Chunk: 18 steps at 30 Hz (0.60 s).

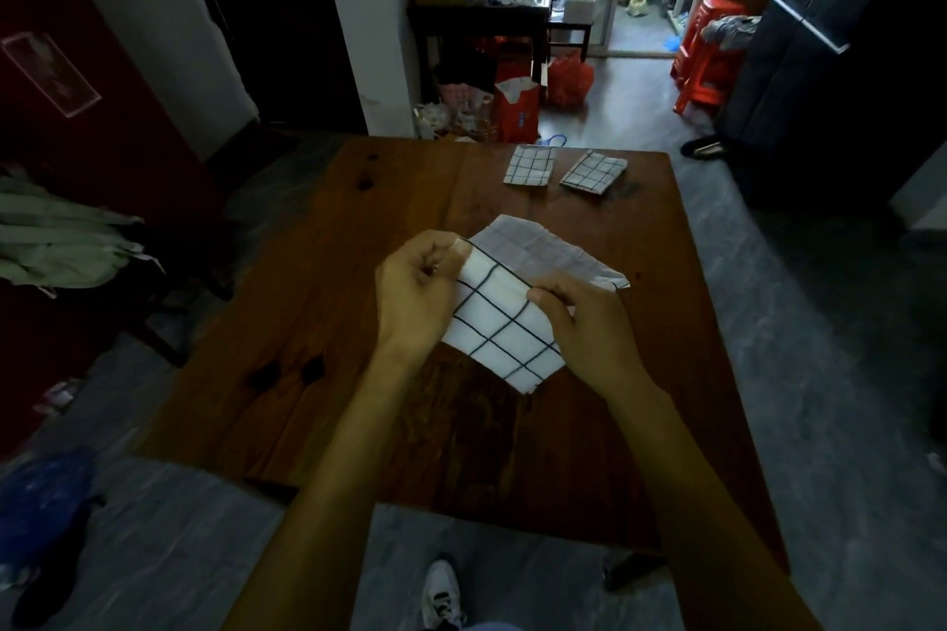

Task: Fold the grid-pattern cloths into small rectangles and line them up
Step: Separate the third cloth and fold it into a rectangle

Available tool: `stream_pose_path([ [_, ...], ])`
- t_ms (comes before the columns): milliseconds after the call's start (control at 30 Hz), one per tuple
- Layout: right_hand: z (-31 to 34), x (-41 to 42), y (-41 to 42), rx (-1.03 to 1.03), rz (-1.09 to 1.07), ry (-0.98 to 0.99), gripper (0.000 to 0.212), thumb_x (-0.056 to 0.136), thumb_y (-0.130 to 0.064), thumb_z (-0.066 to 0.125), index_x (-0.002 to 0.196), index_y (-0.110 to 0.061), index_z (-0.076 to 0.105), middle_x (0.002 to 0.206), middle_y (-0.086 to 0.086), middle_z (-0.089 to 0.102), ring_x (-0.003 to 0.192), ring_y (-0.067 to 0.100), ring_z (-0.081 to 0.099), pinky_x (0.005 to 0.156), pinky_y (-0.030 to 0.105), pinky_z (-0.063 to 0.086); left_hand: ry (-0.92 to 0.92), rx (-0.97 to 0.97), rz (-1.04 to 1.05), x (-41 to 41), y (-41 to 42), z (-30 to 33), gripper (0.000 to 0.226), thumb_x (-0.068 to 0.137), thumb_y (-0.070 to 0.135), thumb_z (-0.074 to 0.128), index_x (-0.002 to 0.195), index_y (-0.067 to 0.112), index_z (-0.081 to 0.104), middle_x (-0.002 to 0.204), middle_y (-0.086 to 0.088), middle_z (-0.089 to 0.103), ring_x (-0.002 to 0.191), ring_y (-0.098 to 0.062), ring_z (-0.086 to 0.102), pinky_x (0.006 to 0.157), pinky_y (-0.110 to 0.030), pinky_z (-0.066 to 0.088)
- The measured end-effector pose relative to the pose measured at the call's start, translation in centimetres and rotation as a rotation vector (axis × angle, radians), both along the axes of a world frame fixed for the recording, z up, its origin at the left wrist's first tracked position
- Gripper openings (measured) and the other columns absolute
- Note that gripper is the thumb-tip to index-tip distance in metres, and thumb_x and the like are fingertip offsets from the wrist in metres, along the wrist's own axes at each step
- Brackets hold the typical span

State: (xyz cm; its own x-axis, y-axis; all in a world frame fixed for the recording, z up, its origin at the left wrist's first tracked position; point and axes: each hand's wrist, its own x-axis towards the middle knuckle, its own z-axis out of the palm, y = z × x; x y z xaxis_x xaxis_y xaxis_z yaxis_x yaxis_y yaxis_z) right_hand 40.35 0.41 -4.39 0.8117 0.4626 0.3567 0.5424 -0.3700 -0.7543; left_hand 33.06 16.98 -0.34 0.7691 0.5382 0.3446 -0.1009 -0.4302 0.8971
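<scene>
Our landmark is the wooden table (399, 231): dark reddish-brown planks with black knot marks, seen from above at its near edge.

Over the table's middle we hold a grid-pattern cloth (499, 323), white with dark lines, partly folded. Its near part is lifted between our hands; its far part, showing a paler, finer-lined side, lies on the tabletop. The left hand (417, 295) has its fingers curled in, pinching the cloth's upper left edge. The right hand (584, 323) is curled over the right edge, thumb and fingers closed on the fabric (fingertips mostly hidden behind the cloth).

At the table's far edge, right of centre, two folded grid cloths lie side by side, apart from each other: the left folded cloth (530, 165) sits roughly square to the edge, the right folded cloth (594, 172) is skewed.

Beyond the table's far edge: a white wall corner, a dark side table (476, 15) crowded with bottles, a red paper bag (517, 110) on the floor, a dark chair. Far right of the table, red plastic stools (704, 46) stand stacked. Left of the table, pale green clothing (61, 241) is heaped. The floor is grey and mottled; below the table's near edge we see a white sneaker (443, 592).
</scene>
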Motion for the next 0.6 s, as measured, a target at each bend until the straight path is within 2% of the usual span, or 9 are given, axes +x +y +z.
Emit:
stream_pose_path([
  [100, -1.0, 0.0, -1.1, -0.024, -0.043, 0.005, 0.014, 0.093, -0.023, 0.059, 0.096, -0.015, 0.069, 0.088, -0.004, 0.068, 0.081, 0.011, 0.06, 0.071, 0.027, 0.049, -0.033, -0.011, 0.085, 0.0, 0.5, -0.2, 0.015, 0.092, 0.017, 0.058, 0.084, 0.029, 0.063, 0.081, 0.012, 0.064, 0.078, 0.003, 0.059, 0.071, -0.011, 0.048],
  [300, -2.3, 0.9, -2.8, -0.154, -0.034, 0.024, 0.014, 0.092, -0.021, 0.06, 0.1, -0.014, 0.069, 0.094, 0.001, 0.069, 0.086, 0.013, 0.062, 0.077, 0.031, 0.052, -0.052, 0.083, 0.141, 0.1, 0.9, -0.9, 0.008, 0.093, 0.02, 0.057, 0.092, 0.02, 0.065, 0.082, 0.014, 0.064, 0.08, 0.001, 0.061, 0.071, -0.011, 0.048],
  [367, -2.7, 1.3, -3.3, -0.19, -0.048, 0.068, 0.018, 0.093, -0.02, 0.059, 0.108, -0.016, 0.068, 0.104, 0.0, 0.069, 0.093, 0.01, 0.062, 0.081, 0.028, 0.052, -0.057, 0.144, 0.163, -0.1, 1.7, -0.6, 0.009, 0.094, 0.025, 0.056, 0.094, 0.021, 0.064, 0.083, 0.017, 0.063, 0.081, 0.003, 0.06, 0.07, -0.009, 0.047],
  [433, -2.4, 1.3, -3.0, -0.168, -0.056, 0.094, 0.026, 0.094, -0.024, 0.057, 0.119, -0.018, 0.063, 0.116, 0.0, 0.065, 0.101, 0.005, 0.058, 0.085, 0.022, 0.047, -0.009, 0.208, 0.103, -0.1, 2.2, -0.4, 0.008, 0.094, 0.028, 0.055, 0.093, 0.025, 0.063, 0.083, 0.021, 0.061, 0.082, 0.007, 0.059, 0.068, -0.006, 0.045],
  [500, -1.4, 1.1, -1.6, -0.09, -0.019, 0.116, 0.031, 0.095, -0.027, 0.057, 0.124, -0.02, 0.06, 0.124, -0.002, 0.061, 0.11, 0.006, 0.054, 0.09, 0.023, 0.044, 0.062, 0.251, -0.011, 0.0, 1.8, -0.5, 0.007, 0.094, 0.027, 0.055, 0.091, 0.028, 0.062, 0.085, 0.023, 0.06, 0.084, 0.009, 0.058, 0.067, -0.002, 0.043],
  [600, 0.6, 0.5, 1.1, -0.045, 0.099, 0.124, 0.031, 0.094, -0.03, 0.058, 0.123, -0.021, 0.06, 0.123, -0.004, 0.061, 0.11, 0.005, 0.053, 0.091, 0.02, 0.041, 0.092, 0.31, -0.145, 0.6, 0.4, -0.8, 0.008, 0.094, 0.021, 0.057, 0.093, 0.024, 0.065, 0.088, 0.017, 0.063, 0.086, 0.003, 0.06, 0.071, -0.008, 0.046],
])
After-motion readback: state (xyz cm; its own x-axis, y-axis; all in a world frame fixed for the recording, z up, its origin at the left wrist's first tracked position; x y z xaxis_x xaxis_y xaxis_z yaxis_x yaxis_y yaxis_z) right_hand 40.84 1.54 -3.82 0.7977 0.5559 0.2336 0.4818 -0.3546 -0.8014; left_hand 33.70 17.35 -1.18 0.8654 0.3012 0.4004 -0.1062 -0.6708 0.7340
